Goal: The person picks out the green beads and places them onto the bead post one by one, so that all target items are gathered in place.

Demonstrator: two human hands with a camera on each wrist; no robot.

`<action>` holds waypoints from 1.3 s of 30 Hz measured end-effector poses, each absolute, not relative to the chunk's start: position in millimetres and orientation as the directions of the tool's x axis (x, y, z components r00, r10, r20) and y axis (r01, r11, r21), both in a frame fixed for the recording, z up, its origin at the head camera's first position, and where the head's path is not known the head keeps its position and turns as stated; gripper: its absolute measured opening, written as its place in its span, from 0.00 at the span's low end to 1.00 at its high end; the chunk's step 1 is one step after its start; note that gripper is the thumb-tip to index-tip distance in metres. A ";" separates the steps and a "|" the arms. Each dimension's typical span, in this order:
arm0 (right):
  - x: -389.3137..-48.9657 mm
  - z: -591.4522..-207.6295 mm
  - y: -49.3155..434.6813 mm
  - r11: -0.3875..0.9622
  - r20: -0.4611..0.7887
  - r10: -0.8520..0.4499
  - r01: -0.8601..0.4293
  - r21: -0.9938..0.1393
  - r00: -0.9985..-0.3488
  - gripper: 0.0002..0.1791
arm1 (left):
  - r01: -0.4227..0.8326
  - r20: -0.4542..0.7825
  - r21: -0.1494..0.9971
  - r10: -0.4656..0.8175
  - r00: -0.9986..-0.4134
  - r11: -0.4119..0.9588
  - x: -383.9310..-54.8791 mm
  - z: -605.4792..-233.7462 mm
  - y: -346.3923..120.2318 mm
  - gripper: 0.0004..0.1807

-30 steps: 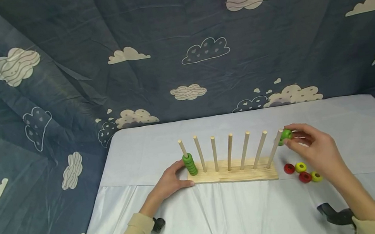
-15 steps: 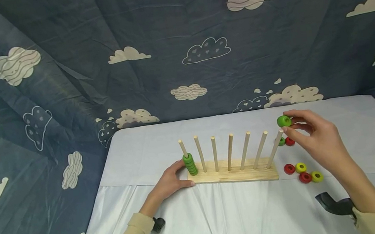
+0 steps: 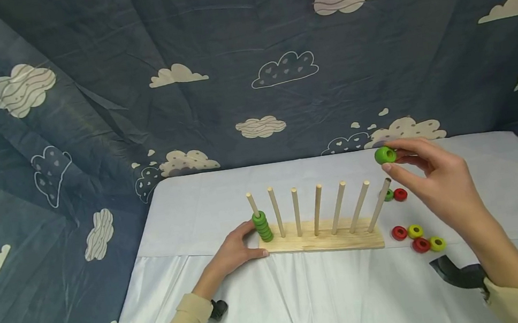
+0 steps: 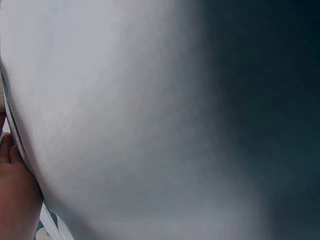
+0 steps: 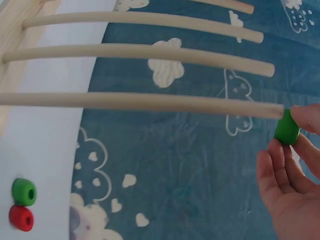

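In the head view a pale wooden peg board (image 3: 293,243) carries a row of several upright pegs. My left hand (image 3: 235,249) grips its left end, thumb at the front edge, fingers beside the stack of green beads (image 3: 263,227) on the leftmost peg. With thumb and fingertips, my right hand (image 3: 434,169) pinches a green bead (image 3: 385,155) above the rightmost peg (image 3: 381,204). The right wrist view has that bead beside the peg's tip, its contact unclear. Blurred white cloth fills most of the left wrist view, with part of my left hand (image 4: 17,195) at its edge.
Right of the board lie another green bead (image 3: 389,195) and a red bead (image 3: 400,195) side by side. Nearer me is a cluster of red beads (image 3: 421,245) and yellow beads (image 3: 437,244). A dark cloud-patterned cloth (image 3: 214,113) hangs behind the white-covered table (image 3: 344,302).
My right hand has lifted the green bead up from beside the rightmost peg, then shifted slightly left with it. A green and a red bead behind the hand became visible. My left hand stays put.
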State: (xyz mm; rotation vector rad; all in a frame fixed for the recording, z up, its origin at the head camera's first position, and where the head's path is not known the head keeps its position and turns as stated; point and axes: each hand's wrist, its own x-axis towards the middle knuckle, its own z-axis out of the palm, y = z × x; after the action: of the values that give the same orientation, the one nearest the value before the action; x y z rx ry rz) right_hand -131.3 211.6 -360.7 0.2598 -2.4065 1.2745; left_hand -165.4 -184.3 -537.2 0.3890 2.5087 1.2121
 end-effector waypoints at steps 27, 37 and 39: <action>-139.9 -327.3 163.4 0.538 0.490 -0.243 -0.536 -0.650 -0.837 0.26 | 0.092 -0.184 0.788 0.376 -0.908 0.608 -166.5 -538.5 -184.9 0.46; -148.9 -321.4 141.6 0.542 0.457 -0.378 -0.593 -0.595 -0.805 0.24 | 0.085 -0.191 0.787 0.372 -0.908 0.612 -166.2 -537.2 -184.2 0.46; -151.4 -319.0 137.4 0.533 0.454 -0.410 -0.612 -0.584 -0.791 0.24 | 0.086 -0.191 0.785 0.372 -0.908 0.614 -166.4 -537.2 -184.3 0.46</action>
State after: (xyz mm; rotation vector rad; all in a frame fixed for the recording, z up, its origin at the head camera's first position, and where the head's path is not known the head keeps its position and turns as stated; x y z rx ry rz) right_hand -151.4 137.4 -319.0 0.8570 -2.5122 1.1097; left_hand -166.4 -184.3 -537.2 0.3681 2.5056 1.1932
